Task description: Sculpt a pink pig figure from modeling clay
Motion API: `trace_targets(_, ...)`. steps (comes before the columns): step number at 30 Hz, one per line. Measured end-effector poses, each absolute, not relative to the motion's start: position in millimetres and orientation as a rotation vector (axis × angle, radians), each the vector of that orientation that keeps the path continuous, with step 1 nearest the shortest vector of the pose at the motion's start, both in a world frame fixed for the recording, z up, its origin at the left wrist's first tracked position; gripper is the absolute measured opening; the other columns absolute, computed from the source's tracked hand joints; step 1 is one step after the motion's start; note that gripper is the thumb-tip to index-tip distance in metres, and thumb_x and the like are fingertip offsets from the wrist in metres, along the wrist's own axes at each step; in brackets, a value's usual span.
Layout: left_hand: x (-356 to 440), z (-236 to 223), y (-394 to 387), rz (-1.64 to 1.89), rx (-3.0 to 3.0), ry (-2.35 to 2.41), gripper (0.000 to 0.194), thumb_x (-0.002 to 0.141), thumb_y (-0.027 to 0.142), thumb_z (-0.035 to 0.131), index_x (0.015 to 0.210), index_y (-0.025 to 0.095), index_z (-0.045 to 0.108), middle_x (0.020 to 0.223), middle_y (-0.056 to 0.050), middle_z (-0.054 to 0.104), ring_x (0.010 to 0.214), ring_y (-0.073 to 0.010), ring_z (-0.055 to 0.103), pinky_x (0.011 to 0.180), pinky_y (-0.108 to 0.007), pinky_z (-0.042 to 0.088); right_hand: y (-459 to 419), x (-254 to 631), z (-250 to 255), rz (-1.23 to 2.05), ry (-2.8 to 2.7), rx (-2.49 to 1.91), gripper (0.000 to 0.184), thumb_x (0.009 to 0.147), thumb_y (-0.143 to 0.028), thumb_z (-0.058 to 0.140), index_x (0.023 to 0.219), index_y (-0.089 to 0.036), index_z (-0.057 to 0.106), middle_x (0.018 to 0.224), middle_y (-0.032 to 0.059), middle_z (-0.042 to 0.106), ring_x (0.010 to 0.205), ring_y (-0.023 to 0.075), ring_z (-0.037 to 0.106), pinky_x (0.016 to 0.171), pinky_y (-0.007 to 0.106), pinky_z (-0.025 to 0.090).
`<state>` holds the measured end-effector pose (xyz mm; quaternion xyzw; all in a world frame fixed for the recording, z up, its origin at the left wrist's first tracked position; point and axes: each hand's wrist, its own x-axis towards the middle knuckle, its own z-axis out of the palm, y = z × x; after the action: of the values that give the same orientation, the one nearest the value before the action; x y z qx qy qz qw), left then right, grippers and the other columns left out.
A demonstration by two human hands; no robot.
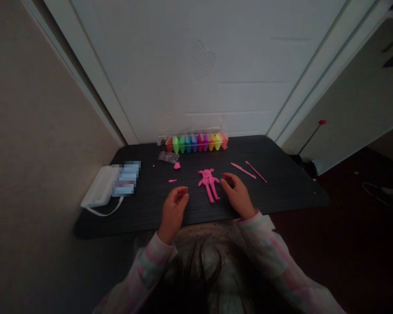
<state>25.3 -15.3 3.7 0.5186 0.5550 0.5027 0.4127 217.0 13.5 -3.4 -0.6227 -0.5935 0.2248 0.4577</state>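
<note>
A pink clay figure point(208, 181) with two ears, arms and long legs lies flat on the dark table, between my hands. My left hand point(174, 212) rests left of its legs, fingers loosely bent, thumb apart, nothing visible in it. Close by the figure's arm on the right side, my right hand point(238, 195) is half curled and open; whether a fingertip touches the arm I cannot tell. Beyond my left hand lie a small pink clay lump point(177, 165) and a thin pink clay scrap point(172, 180). Two pink modelling tools, a flat knife point(243, 170) and a thin stick point(256, 171), lie beyond my right hand.
A clear bag of several coloured clay pieces point(194, 143) stands at the table's point(137, 218) back edge, against the white door point(249, 61). A crumpled clear wrapper point(169, 157) lies before it. On the left are a white device point(100, 185) with a cable and a blurred-out item point(127, 179).
</note>
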Motion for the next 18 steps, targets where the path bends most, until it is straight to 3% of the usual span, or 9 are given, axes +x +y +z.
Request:
trace_targets(5, 6, 17, 9, 1.146, 1.891, 1.597, 0.024, 0.072, 0.025, 0.052, 0.094, 0.020, 0.060, 0.097, -0.007, 0.054, 0.085, -0.0202, 0.052, 0.079, -0.035, 0.040, 10, 218, -2, 0.609, -1.452, -1.478, 0.027, 0.076, -0.033, 0.046, 0.092, -0.015, 0.057, 0.093, 0.0097, 0.060, 0.086, 0.0196, 0.055, 0.079, 0.035, 0.042)
trace_targets(9, -8, 16, 33, 0.987, 2.148, 1.805, 0.021, 0.071, 0.025, 0.051, 0.087, 0.019, 0.064, 0.086, -0.009, 0.056, 0.085, -0.0252, 0.052, 0.080, -0.038, 0.039, 10, 217, 1, 0.593, -1.470, -1.463, 0.023, 0.077, -0.031, 0.045, 0.088, -0.016, 0.058, 0.090, 0.0082, 0.060, 0.082, 0.0190, 0.055, 0.077, 0.035, 0.042)
trace_targets(14, -9, 5, 40, 0.743, 2.253, 1.854, 0.024, 0.078, 0.019, 0.040, 0.080, 0.016, 0.063, 0.082, -0.008, 0.057, 0.079, -0.0202, 0.054, 0.075, -0.032, 0.043, 12, 211, 1, 0.468, -1.589, -1.580, 0.028, 0.076, -0.031, 0.046, 0.094, -0.013, 0.058, 0.094, 0.0102, 0.060, 0.090, 0.0206, 0.053, 0.080, 0.035, 0.041)
trace_targets(18, -9, 6, 39, 0.788, 2.236, 1.844, 0.024, 0.078, 0.017, 0.038, 0.077, 0.014, 0.061, 0.083, -0.009, 0.058, 0.080, -0.0189, 0.056, 0.076, -0.032, 0.044, 14, 203, 2, 0.283, -1.751, -1.772, 0.034, 0.075, -0.036, 0.047, 0.100, -0.014, 0.058, 0.107, 0.0111, 0.057, 0.104, 0.0252, 0.046, 0.088, 0.040, 0.033)
